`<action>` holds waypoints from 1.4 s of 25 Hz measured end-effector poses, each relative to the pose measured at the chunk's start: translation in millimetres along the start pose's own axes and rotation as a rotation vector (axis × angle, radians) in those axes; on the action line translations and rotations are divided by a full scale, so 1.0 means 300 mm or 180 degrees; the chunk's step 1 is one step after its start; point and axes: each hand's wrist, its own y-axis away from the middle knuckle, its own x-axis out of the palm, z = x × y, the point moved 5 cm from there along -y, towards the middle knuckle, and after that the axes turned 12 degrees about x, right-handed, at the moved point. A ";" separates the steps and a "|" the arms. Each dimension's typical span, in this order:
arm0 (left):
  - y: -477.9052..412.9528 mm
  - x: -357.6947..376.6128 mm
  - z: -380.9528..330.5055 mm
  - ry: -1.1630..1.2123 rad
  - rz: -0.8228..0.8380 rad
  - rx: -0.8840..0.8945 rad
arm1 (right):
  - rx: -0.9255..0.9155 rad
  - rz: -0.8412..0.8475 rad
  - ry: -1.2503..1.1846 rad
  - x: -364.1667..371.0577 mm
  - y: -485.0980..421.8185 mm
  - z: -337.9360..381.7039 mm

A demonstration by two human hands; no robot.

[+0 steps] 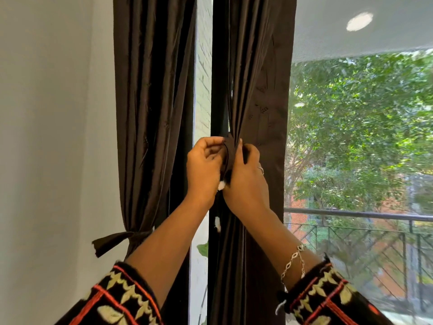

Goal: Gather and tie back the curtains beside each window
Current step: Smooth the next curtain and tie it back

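Two dark brown curtains hang side by side. The left curtain [150,95] is gathered low down and bound by a knotted brown tie-back [117,239]. The right curtain [255,85] is bunched at mid height, where both hands meet. My left hand [203,167] pinches a dark fabric band [228,148] at the bunch with curled fingers. My right hand [247,174] grips the same band and the gathered folds from the right. White tufts [221,185] show between and below the hands.
A white wall [46,137] fills the left. Between the curtains stands a dark window frame [219,66] beside a narrow strip of white brick. To the right is a screened window with a balcony railing [351,216] and trees outside.
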 end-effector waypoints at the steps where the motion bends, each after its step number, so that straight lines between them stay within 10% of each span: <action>1: -0.002 0.004 0.001 0.0021 0.0008 -0.0024 | -0.0042 -0.0012 -0.0032 0.001 0.001 -0.003; 7: 0.012 0.043 -0.003 0.0581 -0.0263 -0.0271 | -0.0245 0.0028 -0.0241 0.003 0.006 -0.018; 12: 0.011 0.072 -0.011 -0.0447 -0.0244 0.0052 | 0.0445 0.0458 -0.1725 0.030 0.004 -0.086; 15: -0.012 0.068 -0.007 -0.0540 -0.0442 -0.0232 | -0.0265 0.0716 -0.1636 0.003 0.006 -0.081; 22: -0.003 0.082 -0.025 0.0165 -0.0511 -0.0359 | -0.0099 -0.0910 -0.1384 -0.167 -0.085 -0.239; 30: 0.023 0.085 -0.069 0.0187 0.0167 -0.0150 | 0.1520 0.2377 -0.4121 -0.046 -0.213 -0.313; 35: 0.011 0.065 -0.055 0.0144 0.0054 -0.0051 | 0.1262 0.1646 -0.4011 -0.057 -0.200 -0.300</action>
